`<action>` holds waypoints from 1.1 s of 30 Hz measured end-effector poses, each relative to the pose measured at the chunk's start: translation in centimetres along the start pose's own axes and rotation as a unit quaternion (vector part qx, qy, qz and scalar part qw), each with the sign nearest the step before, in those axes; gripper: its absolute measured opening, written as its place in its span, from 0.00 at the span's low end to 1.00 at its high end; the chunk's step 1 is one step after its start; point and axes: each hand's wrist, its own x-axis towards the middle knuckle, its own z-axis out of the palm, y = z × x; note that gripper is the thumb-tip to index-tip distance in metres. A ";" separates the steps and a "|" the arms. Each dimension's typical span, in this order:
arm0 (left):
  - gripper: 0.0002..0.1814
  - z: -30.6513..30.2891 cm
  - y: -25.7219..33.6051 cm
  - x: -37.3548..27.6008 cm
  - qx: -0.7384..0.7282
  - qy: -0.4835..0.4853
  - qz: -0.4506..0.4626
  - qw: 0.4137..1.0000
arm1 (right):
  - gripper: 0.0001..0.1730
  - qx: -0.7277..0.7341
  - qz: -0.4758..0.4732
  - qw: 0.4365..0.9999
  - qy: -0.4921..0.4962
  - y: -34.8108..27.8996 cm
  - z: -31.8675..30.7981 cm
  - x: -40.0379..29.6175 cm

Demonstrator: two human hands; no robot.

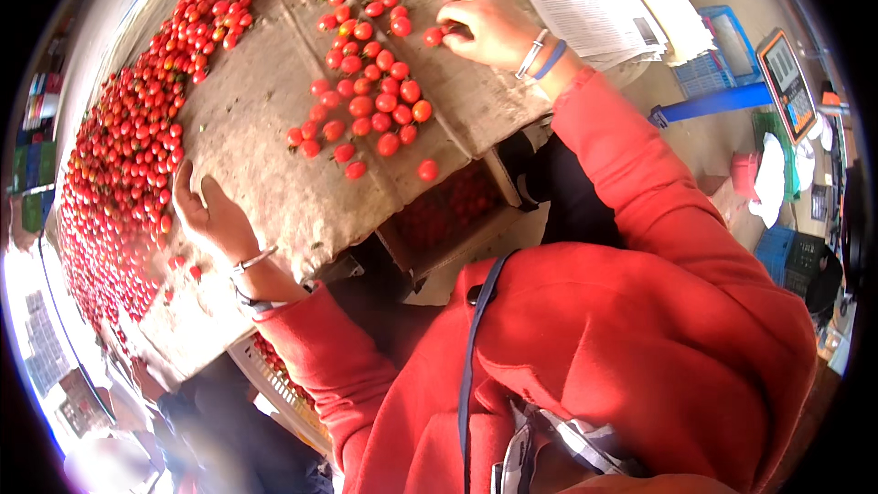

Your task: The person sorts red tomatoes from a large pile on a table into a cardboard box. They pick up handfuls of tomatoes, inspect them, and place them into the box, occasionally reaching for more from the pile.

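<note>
My left hand (214,219) is beside the large pile of red cherry tomatoes (137,144), fingers apart, with no tomato visible in it. My right hand (488,26) is over the cloth-covered table (254,130), its fingers curled around a shaded reddish thing that looks like a cherry tomato. Another cherry tomato (433,36) sits right at those fingertips. Between my hands a looser group of cherry tomatoes (370,86) is spread over the cloth, some with orange tints. One single tomato (428,170) lies near the table's front edge.
Printed papers (576,0) lie at the table's right. Below the front edge stands a cardboard box (466,247) holding tomatoes. A pale plastic crate (274,391) with tomatoes is at lower left. A scale display (787,86) on a blue post and a blue crate (734,48) stand to the right.
</note>
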 end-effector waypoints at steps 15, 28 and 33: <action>0.16 -1.0 0.3 -0.2 0.009 0.019 0.019 1.000 | 0.07 -0.007 0.107 0.992 -0.059 -2.2 -0.7 -1.1; 0.10 4.9 6.9 -5.1 0.072 -0.177 0.277 0.942 | 0.11 0.211 0.176 0.961 0.017 2.1 -1.5 -1.3; 0.12 8.1 6.6 -6.6 0.115 -0.237 0.306 0.915 | 0.10 0.181 0.162 0.970 0.004 3.6 -2.1 -1.5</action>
